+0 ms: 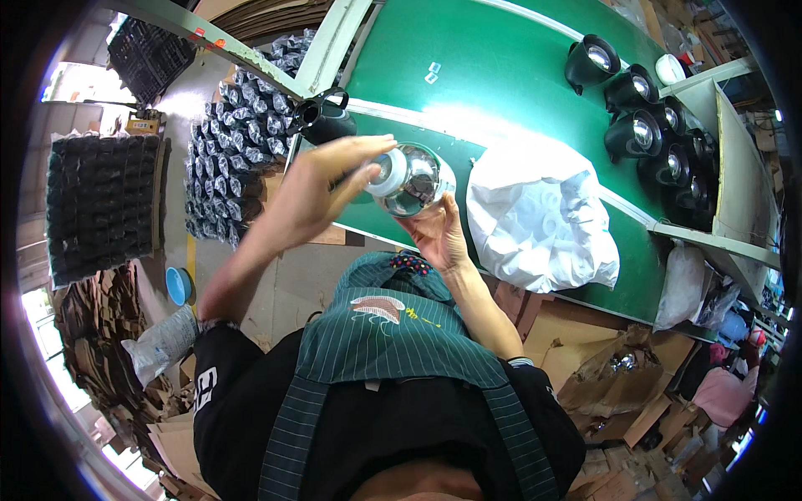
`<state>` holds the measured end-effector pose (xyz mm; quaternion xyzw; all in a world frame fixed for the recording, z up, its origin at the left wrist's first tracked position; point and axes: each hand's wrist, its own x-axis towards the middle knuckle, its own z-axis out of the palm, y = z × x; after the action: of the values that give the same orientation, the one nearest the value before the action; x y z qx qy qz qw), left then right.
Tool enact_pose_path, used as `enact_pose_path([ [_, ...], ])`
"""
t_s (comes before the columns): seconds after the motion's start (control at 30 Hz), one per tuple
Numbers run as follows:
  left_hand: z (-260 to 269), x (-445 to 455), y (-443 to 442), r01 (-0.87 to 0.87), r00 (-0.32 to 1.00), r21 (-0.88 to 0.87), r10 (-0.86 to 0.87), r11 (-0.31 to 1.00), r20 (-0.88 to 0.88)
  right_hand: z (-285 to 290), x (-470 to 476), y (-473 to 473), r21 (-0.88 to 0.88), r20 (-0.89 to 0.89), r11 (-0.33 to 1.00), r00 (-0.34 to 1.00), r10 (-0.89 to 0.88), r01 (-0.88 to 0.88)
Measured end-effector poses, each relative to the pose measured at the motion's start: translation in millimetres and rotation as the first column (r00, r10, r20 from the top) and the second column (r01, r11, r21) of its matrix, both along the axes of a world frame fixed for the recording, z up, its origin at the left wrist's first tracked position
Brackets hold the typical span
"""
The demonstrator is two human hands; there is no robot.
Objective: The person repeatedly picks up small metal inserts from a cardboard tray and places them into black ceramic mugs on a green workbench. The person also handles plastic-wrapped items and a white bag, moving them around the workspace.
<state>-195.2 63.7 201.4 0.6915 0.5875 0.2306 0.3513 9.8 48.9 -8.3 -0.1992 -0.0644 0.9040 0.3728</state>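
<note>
A shiny, rounded glass vessel (415,181), probably a vacuum flask liner, is tilted over the near edge of the green table (401,81). Its end towards the left carries a white plastic ring (390,172). My right hand (438,235) holds the vessel from below and from the right. My left hand (332,178), slightly blurred, is at the ring with thumb and fingers spread; light contact cannot be ruled out. Just beyond it stands a black jug (326,119) with a handle. Right of the vessel lies a white plastic bag (539,244), with pale rings visible inside.
Several black jugs with shiny openings (633,134) crowd the table's right end. Two small pale pieces (432,72) lie farther back. Many plastic-wrapped items (232,150) stand on the left, near a metal frame post (332,47). An opened cardboard box (614,376) is at lower right.
</note>
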Motion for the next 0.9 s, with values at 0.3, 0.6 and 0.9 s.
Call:
enact_pose_path([
  [0.3,-95.6,-12.1,-47.8,-0.210,0.976,0.370,0.214,0.905,0.032,-5.8,4.2,-6.0,-0.042,0.068,0.998,0.997,-0.035,0.038],
  [0.6,-260.5,-128.2,-52.2,-0.541,0.687,0.267,0.602,0.798,-0.408,-23.0,7.8,-21.2,-0.045,0.071,0.996,0.995,-0.077,0.080],
  [0.9,-114.6,-145.6,-80.3,-0.505,0.852,0.264,0.524,0.822,0.000,-29.3,24.7,-40.2,0.021,0.176,0.974,0.958,-0.227,0.226],
])
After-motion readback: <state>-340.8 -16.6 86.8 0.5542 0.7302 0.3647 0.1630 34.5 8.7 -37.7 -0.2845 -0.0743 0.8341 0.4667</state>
